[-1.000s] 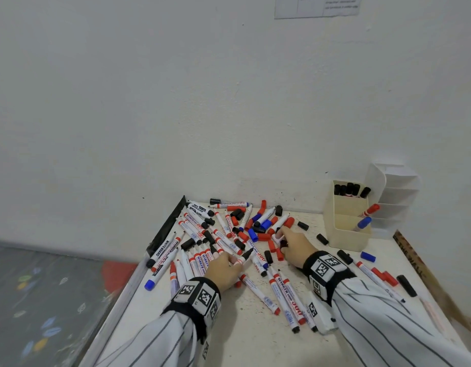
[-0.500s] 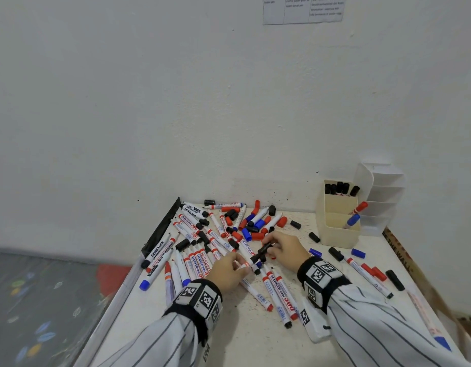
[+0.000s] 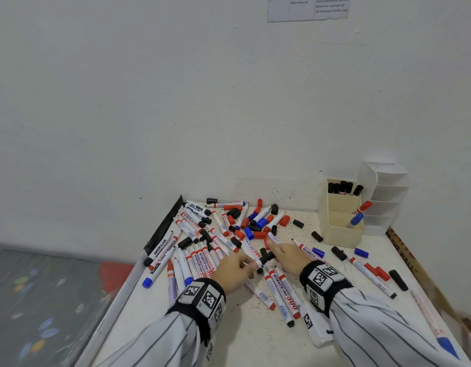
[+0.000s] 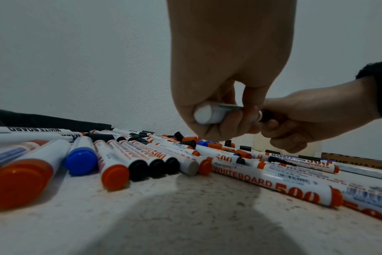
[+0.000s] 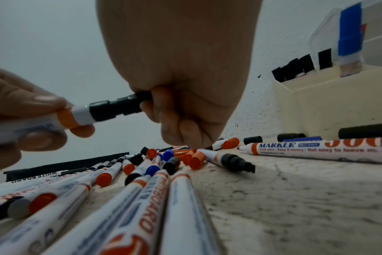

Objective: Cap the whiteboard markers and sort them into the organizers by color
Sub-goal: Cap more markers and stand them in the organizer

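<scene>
Tabletop [image 3: 229,337] clutter of loose markers leaves bare room only near the body; cream organizer [image 3: 340,234] stands at the back right corner. Left hand [image 3: 233,270] grips a marker [image 5: 44,124] level while right hand [image 3: 288,256] pinches the black cap [image 5: 118,107] onto its tip, aligned for pushing home.

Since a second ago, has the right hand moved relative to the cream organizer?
Yes. The right hand has drawn back from the cream organizer, toward the person, and now pinches a black cap.
</scene>
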Motion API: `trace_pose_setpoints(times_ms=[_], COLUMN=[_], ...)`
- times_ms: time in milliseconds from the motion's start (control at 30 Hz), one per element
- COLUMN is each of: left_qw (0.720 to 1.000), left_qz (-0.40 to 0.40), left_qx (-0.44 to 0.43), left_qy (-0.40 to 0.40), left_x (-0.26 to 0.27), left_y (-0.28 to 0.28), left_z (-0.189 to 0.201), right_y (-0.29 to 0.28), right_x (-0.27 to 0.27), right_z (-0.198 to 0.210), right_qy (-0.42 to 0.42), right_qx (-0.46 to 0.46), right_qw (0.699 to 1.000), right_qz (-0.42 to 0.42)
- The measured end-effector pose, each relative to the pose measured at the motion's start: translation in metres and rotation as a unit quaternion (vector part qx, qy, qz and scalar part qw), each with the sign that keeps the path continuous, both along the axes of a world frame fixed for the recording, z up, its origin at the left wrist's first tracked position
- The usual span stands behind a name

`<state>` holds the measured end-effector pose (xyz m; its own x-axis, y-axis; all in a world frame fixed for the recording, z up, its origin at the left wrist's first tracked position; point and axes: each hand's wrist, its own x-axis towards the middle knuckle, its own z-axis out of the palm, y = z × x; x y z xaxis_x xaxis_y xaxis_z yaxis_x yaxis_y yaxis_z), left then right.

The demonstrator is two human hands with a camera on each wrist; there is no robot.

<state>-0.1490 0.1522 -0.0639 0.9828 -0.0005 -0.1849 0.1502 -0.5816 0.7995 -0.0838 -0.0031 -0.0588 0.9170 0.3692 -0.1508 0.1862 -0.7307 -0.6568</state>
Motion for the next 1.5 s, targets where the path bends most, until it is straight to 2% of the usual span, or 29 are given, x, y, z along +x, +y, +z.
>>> trace_pose_setpoints(times_ms=[167, 267, 400, 600, 767, 933, 1000, 1067, 1133, 1233, 1300, 1400, 1500], left_qw=[0.999, 0.997, 0.998, 0.998, 0.999, 0.999, 0.999, 0.999, 0.999, 0.999, 0.999, 0.998, 0.998], left_qz=[0.004, -0.025, -0.048, -0.014, 0.018, 0.035, 0.035, 0.036, 0.033, 0.031, 0.022, 0.009, 0.002], left_qx=[-0.036, -0.053, -0.035, -0.063, -0.03, -0.013, -0.003, 0.002, 0.005, 0.016, 0.033, 0.041, 0.05], left_qy=[0.034, 0.044, 0.025, -0.009, -0.025, -0.004, 0.011, 0.023, 0.029, 0.033, 0.035, 0.044, 0.039], left_x=[-0.002, -0.003, 0.001, 0.008, 0.016, 0.019, 0.022, 0.025, 0.026, 0.025, 0.023, 0.02, 0.019], left_y=[-0.002, -0.002, -0.004, -0.02, -0.03, -0.032, -0.034, -0.036, -0.041, -0.05, -0.055, -0.065, -0.073], left_z=[0.001, 0.001, -0.001, -0.005, -0.012, -0.016, -0.018, -0.018, -0.018, -0.018, -0.019, -0.018, -0.017], right_y=[0.002, 0.0, -0.008, -0.025, -0.041, -0.05, -0.056, -0.066, -0.082, -0.115, -0.139, -0.168, -0.183], right_x=[-0.001, 0.0, 0.0, 0.001, 0.012, 0.011, 0.006, 0.002, 0.001, -0.003, -0.009, -0.02, -0.026], right_z=[-0.009, -0.011, -0.005, -0.004, -0.016, -0.019, -0.015, -0.011, -0.01, -0.01, -0.014, -0.027, -0.034], right_qy=[0.017, 0.023, -0.02, -0.055, -0.08, 0.027, 0.02, -0.008, -0.018, -0.028, -0.002, 0.038, 0.05], right_qx=[0.037, 0.051, 0.049, 0.095, 0.051, -0.035, -0.043, -0.04, -0.046, -0.179, -0.263, -0.305, -0.31], right_qw=[0.999, 0.998, 0.998, 0.992, 0.988, 0.999, 0.999, 0.997, 0.987, 0.953, 0.925, 0.894, 0.899], right_qz=[0.01, 0.014, 0.015, -0.057, -0.118, -0.01, -0.007, -0.063, -0.154, -0.243, -0.276, -0.326, -0.305])
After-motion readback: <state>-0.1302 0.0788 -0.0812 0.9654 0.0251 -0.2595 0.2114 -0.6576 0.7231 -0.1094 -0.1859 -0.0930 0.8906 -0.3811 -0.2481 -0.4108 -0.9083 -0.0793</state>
